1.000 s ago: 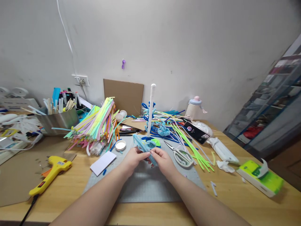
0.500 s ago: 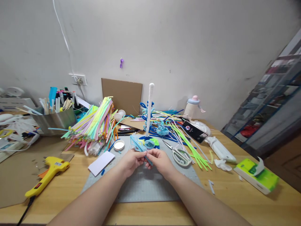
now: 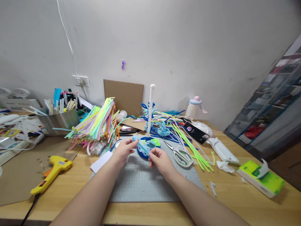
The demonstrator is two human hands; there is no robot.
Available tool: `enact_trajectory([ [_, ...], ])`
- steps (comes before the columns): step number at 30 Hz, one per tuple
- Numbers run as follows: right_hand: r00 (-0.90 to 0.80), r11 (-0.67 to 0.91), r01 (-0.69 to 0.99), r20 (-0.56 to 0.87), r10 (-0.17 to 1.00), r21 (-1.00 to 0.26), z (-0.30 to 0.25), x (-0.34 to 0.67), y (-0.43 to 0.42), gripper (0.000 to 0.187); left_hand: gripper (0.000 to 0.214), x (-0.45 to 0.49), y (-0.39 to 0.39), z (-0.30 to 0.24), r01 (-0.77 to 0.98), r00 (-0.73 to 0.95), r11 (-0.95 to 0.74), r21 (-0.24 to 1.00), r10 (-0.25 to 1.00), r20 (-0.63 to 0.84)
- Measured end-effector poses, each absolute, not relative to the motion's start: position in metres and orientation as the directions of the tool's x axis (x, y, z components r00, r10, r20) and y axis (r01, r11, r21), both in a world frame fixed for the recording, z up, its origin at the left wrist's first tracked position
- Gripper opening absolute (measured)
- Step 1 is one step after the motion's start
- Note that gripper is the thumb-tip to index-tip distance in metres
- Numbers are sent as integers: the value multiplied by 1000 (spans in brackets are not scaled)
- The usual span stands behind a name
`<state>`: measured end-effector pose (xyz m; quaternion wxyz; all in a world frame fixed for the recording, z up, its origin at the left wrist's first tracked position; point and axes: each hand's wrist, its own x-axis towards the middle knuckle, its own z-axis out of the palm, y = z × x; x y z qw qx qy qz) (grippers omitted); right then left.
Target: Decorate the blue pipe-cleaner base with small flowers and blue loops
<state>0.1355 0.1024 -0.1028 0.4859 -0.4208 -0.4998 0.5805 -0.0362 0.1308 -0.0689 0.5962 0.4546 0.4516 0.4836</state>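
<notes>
The left hand's grip (image 3: 124, 152) pinches one end of a light-blue pipe-cleaner bundle (image 3: 143, 148), the right hand's grip (image 3: 162, 161) the other, above the gray cutting mat (image 3: 145, 186).

The person's left hand (image 3: 124, 150) and right hand (image 3: 161, 161) each pinch one end of a light blue fuzzy bundle (image 3: 144, 149) over a grey mat (image 3: 145, 188). Behind it, a tall white stick (image 3: 150, 106) stands up at a round blue base (image 3: 141, 154). Scissors (image 3: 183, 158) lie near the right hand, and a yellow glue gun (image 3: 52, 173) lies far over on the left
</notes>
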Motion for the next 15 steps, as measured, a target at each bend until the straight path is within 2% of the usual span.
enact_trajectory([
  [4, -186, 0, -119, 22, 982, -993, -104, 136, 103, 34, 26, -26, 123, -74, -227, 254, 205, 952, 956, -145],
  [9, -206, -17, -126, 10, 979, -992, -102, 136, 102, 34, 24, -20, 121, -76, -300, 250, 241, 923, 953, -168],
  [15, -223, -72, -144, -38, 974, -987, -99, 136, 101, 34, 23, -22, 125, -82, -302, 252, 230, 925, 955, -155],
])
